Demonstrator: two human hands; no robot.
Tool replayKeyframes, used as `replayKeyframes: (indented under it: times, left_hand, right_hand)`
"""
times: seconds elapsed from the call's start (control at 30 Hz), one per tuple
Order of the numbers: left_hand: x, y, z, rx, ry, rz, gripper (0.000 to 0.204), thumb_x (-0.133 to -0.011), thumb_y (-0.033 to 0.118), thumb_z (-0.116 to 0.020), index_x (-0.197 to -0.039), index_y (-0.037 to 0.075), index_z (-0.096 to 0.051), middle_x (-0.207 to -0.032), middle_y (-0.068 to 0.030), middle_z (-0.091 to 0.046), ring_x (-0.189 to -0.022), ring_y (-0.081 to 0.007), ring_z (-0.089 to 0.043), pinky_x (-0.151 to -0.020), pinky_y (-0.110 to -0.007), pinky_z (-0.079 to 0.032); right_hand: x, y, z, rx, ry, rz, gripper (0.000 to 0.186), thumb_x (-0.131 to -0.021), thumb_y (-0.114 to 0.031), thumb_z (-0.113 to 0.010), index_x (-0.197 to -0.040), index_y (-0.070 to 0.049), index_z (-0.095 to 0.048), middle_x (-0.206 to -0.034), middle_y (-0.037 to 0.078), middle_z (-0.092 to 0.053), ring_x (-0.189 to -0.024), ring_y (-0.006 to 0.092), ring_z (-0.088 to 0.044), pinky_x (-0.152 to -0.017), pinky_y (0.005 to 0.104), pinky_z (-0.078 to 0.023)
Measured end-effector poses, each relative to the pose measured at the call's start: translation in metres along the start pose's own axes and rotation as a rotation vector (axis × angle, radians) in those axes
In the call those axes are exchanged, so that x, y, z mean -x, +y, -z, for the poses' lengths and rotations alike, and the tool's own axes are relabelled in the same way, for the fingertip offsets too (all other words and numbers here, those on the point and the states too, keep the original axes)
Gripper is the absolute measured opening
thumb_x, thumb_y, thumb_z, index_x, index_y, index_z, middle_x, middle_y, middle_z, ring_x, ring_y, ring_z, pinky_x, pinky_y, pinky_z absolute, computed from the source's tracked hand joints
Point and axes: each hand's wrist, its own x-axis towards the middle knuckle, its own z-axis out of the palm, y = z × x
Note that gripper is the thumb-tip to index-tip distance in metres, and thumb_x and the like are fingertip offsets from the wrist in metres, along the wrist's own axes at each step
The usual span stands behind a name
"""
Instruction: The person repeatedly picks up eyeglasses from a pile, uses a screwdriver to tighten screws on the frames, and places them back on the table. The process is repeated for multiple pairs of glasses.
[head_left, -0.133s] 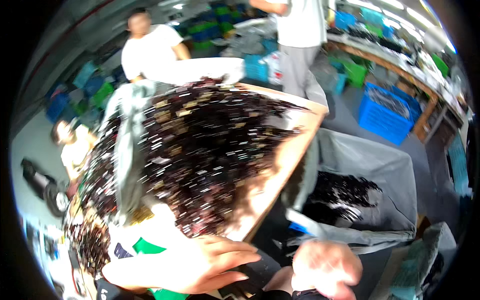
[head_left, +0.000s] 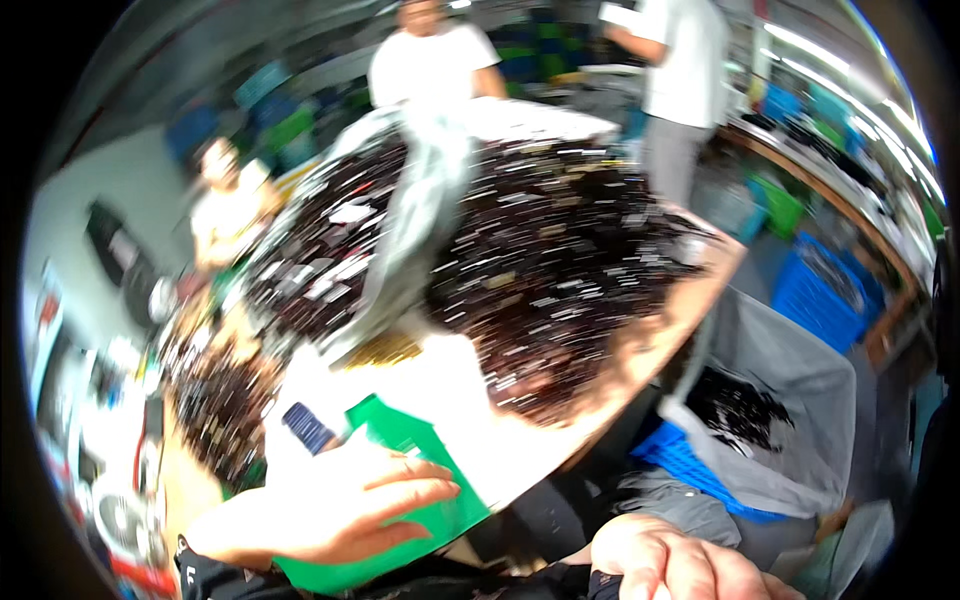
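Fingers stretched out, my left hand (head_left: 365,500) is over a bright green sheet (head_left: 440,470) at the near edge of the table. A dark blue, phone-like rectangle (head_left: 308,428) lies just beyond it. Low in the view, right of the table, my right hand (head_left: 690,565) has bent fingers held together. Its fingertips are cut off by the lower edge, so whatever it may hold is hidden. A big heap of small dark, shiny pieces (head_left: 560,270) covers much of the tabletop (head_left: 600,420), with a smaller pile (head_left: 225,410) at the left.
A pale grey cloth strip (head_left: 415,220) crosses the heap. Right of the table stands a grey-lined bin (head_left: 810,400) with dark pieces inside, and a blue crate (head_left: 825,290) is behind it. Three people are beyond the table, one standing (head_left: 685,80). A fan (head_left: 125,515) is at lower left.
The whole view has swung, so the table and people appear further right. My left hand shows lower and more of the green sheet is uncovered. My right hand has dropped toward the lower edge.
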Motion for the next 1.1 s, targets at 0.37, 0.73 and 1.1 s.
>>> replayKeyframes:
  times: [0.37,0.73,1.1]
  left_hand:
    - [0.392,-0.069,-0.118,0.336,0.839,0.870,0.026,-0.079,0.010,-0.060,-0.102,0.000,-0.058,-0.098,-0.0138,-0.062,-0.089,-0.0264,-0.060,-0.078,-0.031,-0.047]
    - [0.353,-0.159,-0.153,-0.289,0.747,0.821,0.031,-0.068,0.005,-0.065,-0.096,0.000,-0.055,-0.091,-0.0131,-0.056,-0.086,-0.0301,-0.053,-0.077,-0.037,-0.044]
    - [0.347,-0.194,-0.173,-0.707,0.912,0.738,0.025,-0.069,-0.002,-0.055,-0.093,0.005,-0.056,-0.088,-0.0114,-0.053,-0.081,-0.0282,-0.055,-0.068,-0.035,-0.047]
  right_hand:
    - [-0.038,0.133,-0.283,-0.121,0.365,-0.599,0.030,-0.082,-0.020,-0.060,-0.112,-0.019,-0.057,-0.102,-0.002,-0.060,-0.086,0.0198,-0.056,-0.071,0.0438,-0.046]
    - [-0.031,0.189,-0.225,-0.027,-0.150,-0.958,0.038,-0.077,-0.020,-0.063,-0.112,-0.008,-0.055,-0.110,0.013,-0.057,-0.096,0.0271,-0.054,-0.077,0.0397,-0.045]
    - [0.152,0.172,-0.084,1.243,-0.586,-1.500,0.055,-0.075,-0.017,-0.065,-0.123,-0.002,-0.042,-0.101,0.024,-0.053,-0.089,0.0408,-0.053,-0.075,0.0434,-0.045]
